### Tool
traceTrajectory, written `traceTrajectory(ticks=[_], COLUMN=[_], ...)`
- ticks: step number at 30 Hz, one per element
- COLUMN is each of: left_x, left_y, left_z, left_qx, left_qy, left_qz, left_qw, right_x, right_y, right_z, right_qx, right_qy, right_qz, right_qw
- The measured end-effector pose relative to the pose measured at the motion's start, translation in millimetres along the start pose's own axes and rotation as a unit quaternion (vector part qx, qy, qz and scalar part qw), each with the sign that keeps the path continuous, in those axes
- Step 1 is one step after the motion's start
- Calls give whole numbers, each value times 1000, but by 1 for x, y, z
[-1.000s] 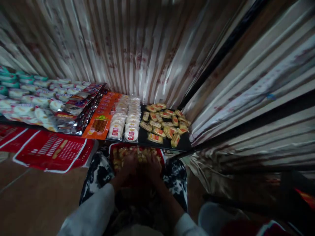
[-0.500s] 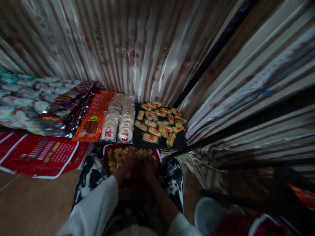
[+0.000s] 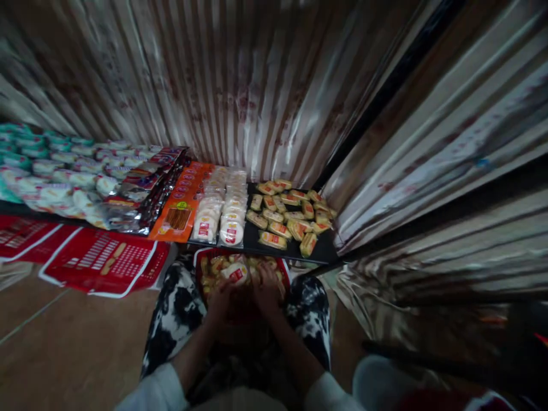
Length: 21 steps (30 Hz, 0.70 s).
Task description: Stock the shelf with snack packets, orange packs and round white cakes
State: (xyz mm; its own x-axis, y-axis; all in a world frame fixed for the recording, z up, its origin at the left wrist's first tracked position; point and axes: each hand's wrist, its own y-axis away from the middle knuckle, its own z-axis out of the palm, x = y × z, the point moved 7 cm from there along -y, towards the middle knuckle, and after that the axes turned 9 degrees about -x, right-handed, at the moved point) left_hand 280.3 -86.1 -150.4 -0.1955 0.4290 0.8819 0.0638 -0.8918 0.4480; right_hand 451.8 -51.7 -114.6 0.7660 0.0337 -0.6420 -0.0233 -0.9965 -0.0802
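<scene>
A red basket (image 3: 286, 268) full of small yellow-wrapped snacks (image 3: 207, 279) sits between my knees. My left hand (image 3: 220, 298) is closed on the lower edge of a round white rice cracker packet (image 3: 236, 274) with a red label, just above the snacks. To its right, my right hand (image 3: 266, 290) reaches over the basket, fingers stretched apart and resting among the wrapped snacks. Dim light and blur hide exactly what its fingertips touch. Straight ahead, rows of similar rice cracker packets (image 3: 232, 225) lie on a black shelf (image 3: 257, 246).
More yellow-wrapped snacks (image 3: 274, 240) lie on the shelf's right end. Leftward are an orange packet (image 3: 177, 214), dark shiny packets (image 3: 148, 182) and many white packets (image 3: 64, 177). Red printed bags (image 3: 107, 260) hang below. A pale bucket (image 3: 377, 379) stands at lower right.
My hands, close together in the basket before, are now apart. The round rice cracker packet now shows at my left hand. The view has shifted left.
</scene>
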Motion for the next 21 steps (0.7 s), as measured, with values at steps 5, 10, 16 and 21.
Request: traceTrajectory(ticks=[5,10,16,21], left_x=[9,22,50,93], left_y=[18,23,28,42], left_z=[-3,-1,-32,-31], left_qx=[-14,-51,102,127], left_qy=[35,-1,-163,-335], left_qz=[-8,19,111,282], left_qw=[999,999,975,890], right_x=[-7,-20,-60,-107], right_y=[10,16,1,-18], right_z=[9,11,-5,-8], right_qx=[-68,-91,-113,-182], right_qy=[-211,-294,-243,-167], right_qz=[61,79,13,-78], right_qw=[973,948,963,966])
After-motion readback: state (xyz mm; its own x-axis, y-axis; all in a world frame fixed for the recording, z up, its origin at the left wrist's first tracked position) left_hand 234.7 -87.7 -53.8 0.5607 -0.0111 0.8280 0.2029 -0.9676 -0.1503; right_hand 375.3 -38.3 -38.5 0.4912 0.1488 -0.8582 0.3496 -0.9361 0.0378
